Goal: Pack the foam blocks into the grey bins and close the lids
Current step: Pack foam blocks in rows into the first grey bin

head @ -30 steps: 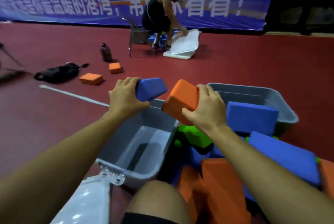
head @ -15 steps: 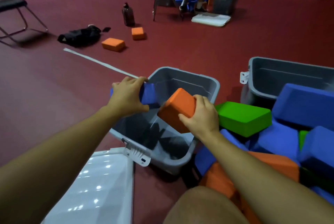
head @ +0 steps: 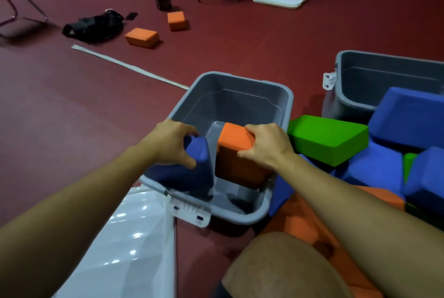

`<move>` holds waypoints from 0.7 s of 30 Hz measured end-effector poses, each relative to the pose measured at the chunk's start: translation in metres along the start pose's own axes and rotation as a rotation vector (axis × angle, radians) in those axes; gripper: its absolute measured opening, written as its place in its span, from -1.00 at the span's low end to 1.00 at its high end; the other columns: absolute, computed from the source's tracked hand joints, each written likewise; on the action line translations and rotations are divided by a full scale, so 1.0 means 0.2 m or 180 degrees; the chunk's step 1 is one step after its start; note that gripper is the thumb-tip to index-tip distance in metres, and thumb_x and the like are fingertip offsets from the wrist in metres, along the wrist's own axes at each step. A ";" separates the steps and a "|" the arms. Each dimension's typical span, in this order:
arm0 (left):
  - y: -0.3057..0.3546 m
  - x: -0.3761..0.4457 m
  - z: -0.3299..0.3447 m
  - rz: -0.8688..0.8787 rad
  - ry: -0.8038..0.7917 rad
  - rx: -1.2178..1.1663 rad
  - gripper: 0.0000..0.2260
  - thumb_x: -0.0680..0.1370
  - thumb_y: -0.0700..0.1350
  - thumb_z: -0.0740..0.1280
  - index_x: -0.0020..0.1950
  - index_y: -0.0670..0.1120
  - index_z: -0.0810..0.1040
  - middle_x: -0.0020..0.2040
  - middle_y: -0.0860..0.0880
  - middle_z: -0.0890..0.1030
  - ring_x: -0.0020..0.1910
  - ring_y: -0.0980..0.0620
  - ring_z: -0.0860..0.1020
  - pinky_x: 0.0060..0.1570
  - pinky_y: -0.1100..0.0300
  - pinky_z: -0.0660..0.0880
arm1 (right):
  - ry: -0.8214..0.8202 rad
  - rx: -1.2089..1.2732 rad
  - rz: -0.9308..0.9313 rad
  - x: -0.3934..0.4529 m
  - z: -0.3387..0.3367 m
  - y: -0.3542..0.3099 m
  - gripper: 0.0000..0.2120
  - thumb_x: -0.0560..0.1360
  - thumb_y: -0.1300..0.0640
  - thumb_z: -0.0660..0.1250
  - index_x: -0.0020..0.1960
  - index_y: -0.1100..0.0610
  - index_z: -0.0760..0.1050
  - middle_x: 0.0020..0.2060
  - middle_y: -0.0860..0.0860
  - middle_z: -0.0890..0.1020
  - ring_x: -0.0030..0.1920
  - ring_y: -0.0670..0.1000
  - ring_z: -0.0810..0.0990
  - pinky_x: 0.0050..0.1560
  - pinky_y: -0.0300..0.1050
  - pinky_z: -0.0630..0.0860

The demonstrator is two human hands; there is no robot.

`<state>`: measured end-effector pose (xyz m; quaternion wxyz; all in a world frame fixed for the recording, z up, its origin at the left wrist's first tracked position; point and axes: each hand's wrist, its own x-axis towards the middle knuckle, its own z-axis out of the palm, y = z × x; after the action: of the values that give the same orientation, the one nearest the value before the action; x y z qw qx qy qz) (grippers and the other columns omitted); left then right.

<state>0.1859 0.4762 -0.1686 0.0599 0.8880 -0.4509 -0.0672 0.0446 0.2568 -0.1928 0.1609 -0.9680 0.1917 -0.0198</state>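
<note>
Head view: near grey bin point(head: 287, 105) first, open-topped on the red floor with its white lid point(head: 125, 245) lying at the near left. Inside it, two blocks held upright side by side at the near wall, blue block point(head: 192, 175) on the left gripped by the left hand point(head: 171, 145), orange block point(head: 236, 160) on the right gripped by the right hand point(head: 266, 146), fingers curled over each top edge. Best set down on end, pressed flush together and tight to the near wall, leaving the far space free for the green block point(head: 329, 138) and the rest of the pile at right.

Both hands have lowered the blue block point(head: 197, 168) and orange block point(head: 237, 153) into the grey bin point(head: 240, 96).
</note>
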 end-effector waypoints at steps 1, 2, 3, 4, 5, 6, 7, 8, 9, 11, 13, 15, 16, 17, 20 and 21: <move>0.02 -0.02 0.00 -0.0007 -0.0071 -0.0044 -0.34 0.07 0.27 0.34 0.14 0.09 0.62 -0.10 0.10 0.67 -0.20 0.04 0.51 -0.15 0.20 0.44 | -0.0079 -0.0069 -0.0067 -0.02 -0.01 0.00 -0.39 0.17 -0.30 0.42 0.13 -0.02 0.56 -0.04 0.03 0.67 0.05 0.21 0.59 0.02 0.11 0.57; 0.04 -0.05 0.00 -0.0013 -0.0166 -0.0064 -0.36 0.07 0.26 0.36 0.12 0.10 0.62 -0.12 0.11 0.66 -0.20 0.04 0.51 -0.15 0.21 0.44 | -0.0132 -0.0124 -0.0144 -0.04 -0.02 0.00 -0.37 0.18 -0.28 0.45 0.17 -0.02 0.56 -0.02 0.03 0.68 0.07 0.20 0.59 0.04 0.09 0.58; 0.04 -0.07 0.01 -0.0030 -0.0255 -0.0079 -0.38 0.07 0.24 0.38 0.11 0.10 0.63 -0.15 0.12 0.64 -0.21 0.05 0.50 -0.17 0.21 0.43 | -0.0169 -0.0175 -0.0230 -0.06 -0.03 -0.01 -0.35 0.19 -0.27 0.47 0.21 -0.01 0.56 0.00 0.03 0.68 0.08 0.19 0.60 0.05 0.08 0.58; 0.05 -0.09 0.02 -0.0077 -0.0307 -0.0108 -0.39 0.08 0.23 0.39 0.11 0.09 0.63 -0.17 0.13 0.62 -0.21 0.05 0.50 -0.18 0.22 0.42 | -0.0206 -0.0218 -0.0313 -0.08 -0.03 -0.02 -0.34 0.20 -0.26 0.49 0.23 0.00 0.56 0.01 0.04 0.68 0.08 0.19 0.60 0.06 0.07 0.57; 0.05 -0.10 0.03 -0.0147 -0.0316 -0.0152 -0.38 0.09 0.23 0.39 0.12 0.09 0.63 -0.18 0.13 0.62 -0.21 0.04 0.51 -0.19 0.22 0.43 | -0.0232 -0.0250 -0.0383 -0.09 -0.02 -0.03 -0.34 0.21 -0.26 0.49 0.23 0.00 0.55 0.01 0.04 0.68 0.08 0.18 0.60 0.07 0.07 0.57; 0.04 -0.12 0.04 -0.0211 -0.0275 -0.0188 -0.37 0.10 0.22 0.39 0.15 0.08 0.63 -0.18 0.12 0.63 -0.20 0.03 0.53 -0.19 0.22 0.44 | -0.0242 -0.0269 -0.0431 -0.10 -0.01 -0.04 -0.35 0.22 -0.27 0.48 0.23 0.00 0.54 0.01 0.04 0.68 0.08 0.18 0.60 0.06 0.07 0.57; 0.03 -0.14 0.06 -0.0256 -0.0198 -0.0200 -0.35 0.10 0.22 0.39 0.17 0.08 0.62 -0.16 0.09 0.65 -0.19 0.01 0.54 -0.19 0.20 0.45 | -0.0253 -0.0292 -0.0456 -0.11 0.01 -0.05 -0.36 0.22 -0.27 0.46 0.22 -0.01 0.53 0.02 0.03 0.67 0.07 0.18 0.59 0.06 0.08 0.56; 0.01 -0.16 0.08 -0.0288 -0.0102 -0.0192 -0.33 0.10 0.21 0.39 0.20 0.08 0.61 -0.13 0.06 0.66 -0.17 -0.02 0.56 -0.17 0.19 0.46 | -0.0275 -0.0326 -0.0469 -0.11 0.04 -0.06 -0.37 0.23 -0.28 0.45 0.22 -0.02 0.51 0.04 0.02 0.66 0.08 0.18 0.59 0.06 0.07 0.56; -0.01 -0.17 0.10 -0.0324 0.0002 -0.0203 -0.31 0.10 0.20 0.39 0.22 0.07 0.60 -0.10 0.04 0.67 -0.14 -0.05 0.57 -0.16 0.18 0.45 | -0.0310 -0.0361 -0.0477 -0.11 0.07 -0.06 -0.37 0.24 -0.28 0.44 0.23 -0.03 0.50 0.07 0.01 0.65 0.09 0.18 0.58 0.07 0.07 0.55; -0.05 -0.20 0.16 -0.0428 0.0090 -0.0280 -0.28 0.10 0.19 0.40 0.27 0.05 0.58 -0.06 0.00 0.66 -0.10 -0.10 0.57 -0.13 0.15 0.45 | -0.0367 -0.0397 -0.0473 -0.11 0.13 -0.04 -0.36 0.25 -0.28 0.43 0.25 -0.04 0.48 0.14 0.00 0.63 0.13 0.18 0.57 0.08 0.05 0.53; -0.07 -0.21 0.22 -0.0494 -0.0005 -0.0307 -0.24 0.13 0.18 0.40 0.33 0.05 0.54 -0.03 -0.02 0.64 -0.09 -0.09 0.52 -0.10 0.12 0.45 | -0.0421 -0.0449 -0.0491 -0.11 0.19 -0.02 -0.37 0.26 -0.27 0.43 0.26 -0.04 0.46 0.16 -0.01 0.62 0.13 0.17 0.57 0.07 0.03 0.51; -0.08 -0.20 0.27 -0.0507 -0.0123 -0.0331 -0.23 0.16 0.17 0.42 0.38 0.05 0.49 -0.01 -0.02 0.61 -0.08 -0.04 0.47 -0.07 0.10 0.47 | -0.0492 -0.0479 -0.0533 -0.11 0.24 -0.01 -0.39 0.27 -0.26 0.43 0.25 -0.04 0.47 0.16 -0.03 0.62 0.14 0.16 0.57 0.08 0.02 0.49; -0.09 -0.19 0.30 -0.0480 -0.0193 -0.0337 -0.24 0.18 0.16 0.45 0.38 0.06 0.48 0.00 -0.01 0.61 -0.06 -0.03 0.46 -0.05 0.08 0.48 | -0.0510 -0.0491 -0.0556 -0.10 0.26 -0.01 -0.40 0.27 -0.26 0.42 0.24 -0.04 0.47 0.15 -0.04 0.62 0.13 0.15 0.57 0.07 0.02 0.46; -0.09 -0.17 0.32 -0.0427 -0.0271 -0.0325 -0.26 0.21 0.14 0.48 0.39 0.06 0.47 0.01 -0.01 0.61 -0.04 -0.04 0.46 -0.03 0.06 0.49 | -0.0518 -0.0519 -0.0586 -0.10 0.28 -0.01 -0.42 0.28 -0.26 0.42 0.22 -0.04 0.48 0.13 -0.04 0.62 0.12 0.14 0.57 0.07 0.02 0.45; -0.09 -0.13 0.40 -0.0250 -0.0493 -0.0231 -0.29 0.25 0.11 0.51 0.39 0.04 0.47 0.06 0.01 0.62 0.01 -0.04 0.47 0.03 0.03 0.51 | -0.0566 -0.0606 -0.0673 -0.09 0.34 -0.01 -0.45 0.28 -0.25 0.41 0.19 -0.04 0.48 0.09 -0.05 0.64 0.09 0.13 0.58 0.07 0.03 0.44; -0.10 -0.12 0.42 -0.0212 -0.0567 -0.0234 -0.30 0.26 0.09 0.51 0.39 0.03 0.47 0.09 0.01 0.61 0.04 -0.05 0.48 0.06 0.02 0.51 | -0.0592 -0.0580 -0.0672 -0.10 0.36 0.00 -0.44 0.28 -0.25 0.41 0.21 -0.05 0.48 0.09 -0.05 0.64 0.09 0.13 0.58 0.07 0.03 0.45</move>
<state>0.1734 0.5028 -0.2527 0.0497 0.8902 -0.4219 -0.1643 0.0342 0.2869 -0.2607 0.0866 -0.9910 0.0742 0.0705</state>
